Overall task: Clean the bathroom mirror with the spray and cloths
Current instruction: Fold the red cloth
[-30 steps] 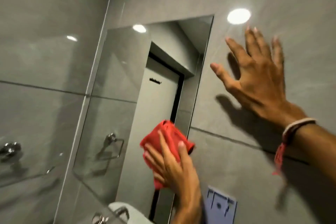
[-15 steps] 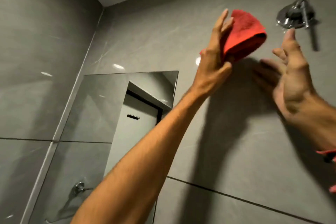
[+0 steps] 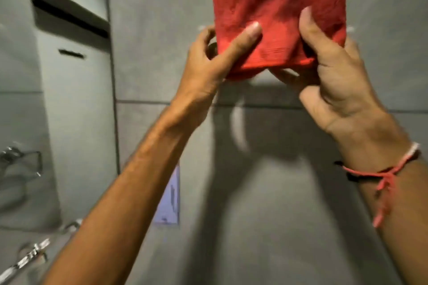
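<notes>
Red cloth (image 3: 278, 7) upper centre of frame, pinched by left hand (image 3: 208, 62) and right hand (image 3: 333, 81); likely refolding for clean face. Mirror (image 3: 58, 76) left, untouched.

Grey tiled wall (image 3: 266, 227) with dark grout lines, a pale purple plate (image 3: 170, 199) low on it.

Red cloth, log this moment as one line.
red cloth | held by left hand and right hand | raised before wall | off mirror
</notes>
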`<state>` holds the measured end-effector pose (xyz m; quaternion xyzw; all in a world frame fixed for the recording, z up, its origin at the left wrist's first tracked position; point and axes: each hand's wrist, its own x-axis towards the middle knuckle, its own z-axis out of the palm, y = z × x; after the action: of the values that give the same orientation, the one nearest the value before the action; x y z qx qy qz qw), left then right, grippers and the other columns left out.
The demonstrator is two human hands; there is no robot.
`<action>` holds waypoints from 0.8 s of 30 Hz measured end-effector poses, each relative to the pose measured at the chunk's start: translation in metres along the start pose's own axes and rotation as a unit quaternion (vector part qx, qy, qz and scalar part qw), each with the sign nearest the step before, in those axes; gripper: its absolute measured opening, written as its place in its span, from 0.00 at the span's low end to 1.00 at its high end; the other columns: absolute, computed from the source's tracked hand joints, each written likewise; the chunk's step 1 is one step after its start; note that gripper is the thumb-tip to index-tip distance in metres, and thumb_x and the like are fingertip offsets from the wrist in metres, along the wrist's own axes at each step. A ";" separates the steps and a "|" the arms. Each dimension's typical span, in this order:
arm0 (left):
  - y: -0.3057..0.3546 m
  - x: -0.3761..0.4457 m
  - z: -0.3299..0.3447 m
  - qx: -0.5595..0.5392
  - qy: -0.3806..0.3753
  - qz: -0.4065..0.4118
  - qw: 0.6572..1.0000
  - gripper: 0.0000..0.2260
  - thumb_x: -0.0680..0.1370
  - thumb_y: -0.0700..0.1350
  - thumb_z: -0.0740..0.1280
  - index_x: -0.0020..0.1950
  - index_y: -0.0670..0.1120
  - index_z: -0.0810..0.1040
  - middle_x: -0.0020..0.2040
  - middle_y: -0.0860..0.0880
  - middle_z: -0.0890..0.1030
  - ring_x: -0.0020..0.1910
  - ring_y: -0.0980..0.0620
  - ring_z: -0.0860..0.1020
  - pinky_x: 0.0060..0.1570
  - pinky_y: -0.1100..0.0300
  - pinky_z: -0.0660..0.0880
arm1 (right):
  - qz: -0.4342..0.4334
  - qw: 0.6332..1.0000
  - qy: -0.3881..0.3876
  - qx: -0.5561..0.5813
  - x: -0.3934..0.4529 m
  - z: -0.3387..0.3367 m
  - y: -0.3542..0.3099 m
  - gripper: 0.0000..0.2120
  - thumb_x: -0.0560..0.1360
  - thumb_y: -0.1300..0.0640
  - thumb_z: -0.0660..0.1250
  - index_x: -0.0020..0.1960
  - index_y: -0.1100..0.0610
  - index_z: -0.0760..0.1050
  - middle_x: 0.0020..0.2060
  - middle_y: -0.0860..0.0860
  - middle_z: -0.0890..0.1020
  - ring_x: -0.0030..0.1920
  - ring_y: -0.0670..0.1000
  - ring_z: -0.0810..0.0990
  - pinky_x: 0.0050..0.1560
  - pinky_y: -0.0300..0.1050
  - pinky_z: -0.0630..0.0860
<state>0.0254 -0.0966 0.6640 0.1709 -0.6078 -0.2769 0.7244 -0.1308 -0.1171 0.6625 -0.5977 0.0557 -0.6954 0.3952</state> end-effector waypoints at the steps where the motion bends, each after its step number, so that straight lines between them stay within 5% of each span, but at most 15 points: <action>1: -0.020 -0.017 -0.001 -0.014 0.003 -0.036 0.999 0.18 0.75 0.43 0.74 0.61 0.36 0.80 0.56 0.41 0.86 0.54 0.45 0.86 0.61 0.43 0.82 | 0.012 1.000 0.010 -0.008 -0.021 -0.012 0.008 0.05 0.81 0.55 0.70 0.55 0.55 0.83 0.51 0.53 0.90 0.57 0.56 0.89 0.58 0.59 0.86; 4: -0.083 -0.084 0.005 0.040 0.053 -0.120 0.991 0.11 0.73 0.41 0.76 0.54 0.38 0.85 0.48 0.44 0.87 0.48 0.49 0.84 0.59 0.39 0.81 | 0.018 0.990 0.061 -0.124 -0.086 -0.060 0.037 0.07 0.78 0.54 0.73 0.42 0.51 0.87 0.45 0.47 0.90 0.52 0.51 0.89 0.60 0.53 0.85; 6: -0.119 -0.125 0.008 0.108 0.069 -0.158 0.979 0.11 0.72 0.41 0.78 0.52 0.40 0.85 0.46 0.47 0.88 0.45 0.54 0.84 0.50 0.50 0.84 | 0.043 0.961 0.099 -0.256 -0.129 -0.097 0.059 0.12 0.77 0.50 0.74 0.35 0.50 0.83 0.34 0.41 0.83 0.38 0.42 0.79 0.45 0.45 0.79; 10: -0.186 -0.221 0.015 0.159 0.024 -0.267 0.950 0.07 0.74 0.39 0.76 0.51 0.43 0.84 0.42 0.53 0.86 0.36 0.66 0.81 0.39 0.71 0.78 | 0.183 0.914 0.117 -0.342 -0.226 -0.169 0.112 0.12 0.76 0.46 0.74 0.39 0.52 0.82 0.35 0.44 0.81 0.37 0.41 0.76 0.39 0.44 0.76; 14: -0.256 -0.338 0.014 0.202 -0.001 -0.475 0.856 0.04 0.76 0.37 0.73 0.45 0.45 0.81 0.45 0.45 0.85 0.38 0.54 0.80 0.42 0.62 0.80 | 0.372 0.847 0.097 -0.366 -0.345 -0.234 0.164 0.17 0.73 0.41 0.73 0.42 0.56 0.84 0.37 0.45 0.86 0.37 0.43 0.81 0.41 0.45 0.81; 16: -0.286 -0.400 0.011 0.189 0.008 -0.569 0.800 0.12 0.77 0.32 0.70 0.40 0.48 0.78 0.40 0.49 0.82 0.37 0.53 0.78 0.35 0.68 0.76 | 0.482 0.801 0.100 -0.342 -0.405 -0.261 0.195 0.12 0.75 0.47 0.75 0.48 0.56 0.85 0.45 0.56 0.90 0.43 0.50 0.85 0.52 0.58 0.85; 18: -0.311 -0.450 0.009 0.193 0.021 -0.628 0.754 0.12 0.76 0.31 0.68 0.42 0.49 0.78 0.43 0.47 0.83 0.43 0.49 0.79 0.40 0.62 0.77 | 0.568 0.743 0.111 -0.335 -0.454 -0.279 0.225 0.08 0.77 0.58 0.75 0.53 0.62 0.84 0.50 0.65 0.88 0.48 0.54 0.83 0.59 0.68 0.81; 24: -0.392 -0.528 -0.006 0.291 0.082 -0.688 0.659 0.20 0.72 0.32 0.72 0.64 0.35 0.76 0.60 0.33 0.83 0.61 0.35 0.81 0.63 0.44 0.77 | 0.668 0.662 0.085 -0.328 -0.536 -0.306 0.306 0.21 0.76 0.72 0.70 0.68 0.66 0.75 0.54 0.63 0.84 0.55 0.58 0.82 0.65 0.55 0.78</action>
<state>-0.1019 -0.0848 0.0193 0.7648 -0.3043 -0.4899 0.2872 -0.2655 -0.1160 -0.0133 -0.4288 0.6980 -0.2292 0.5257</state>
